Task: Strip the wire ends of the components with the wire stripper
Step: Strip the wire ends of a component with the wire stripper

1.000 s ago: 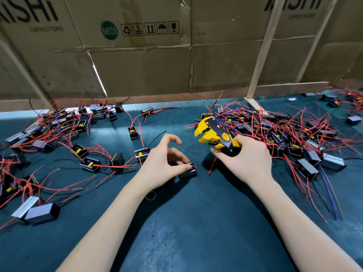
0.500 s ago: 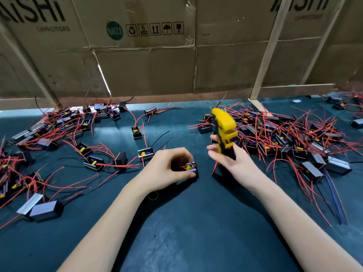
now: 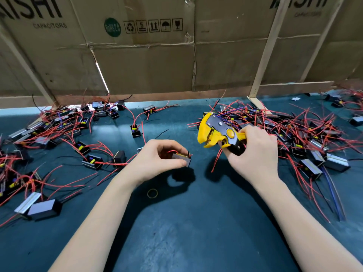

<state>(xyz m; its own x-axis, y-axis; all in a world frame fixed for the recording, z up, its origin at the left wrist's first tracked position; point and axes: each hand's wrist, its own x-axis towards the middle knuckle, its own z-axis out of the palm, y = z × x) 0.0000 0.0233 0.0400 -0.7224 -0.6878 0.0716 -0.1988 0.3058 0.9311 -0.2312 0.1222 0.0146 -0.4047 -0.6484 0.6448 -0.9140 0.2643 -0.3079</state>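
My left hand (image 3: 157, 160) has its fingers curled round a small black component (image 3: 181, 158), lifted just above the dark mat (image 3: 196, 222) — red wire ends poke out over the top of it. My right hand (image 3: 255, 154) grips the handles of the yellow wire stripper (image 3: 216, 132), whose head points left and sits up and to the right of the component, near it but apart.

The right hand (image 3: 253, 154) covers the wire stripper (image 3: 218, 133) handles, the left hand (image 3: 157, 160) hides most of the component (image 3: 182, 159), and the carton lettering (image 3: 31, 8) is cut off at the upper edge.
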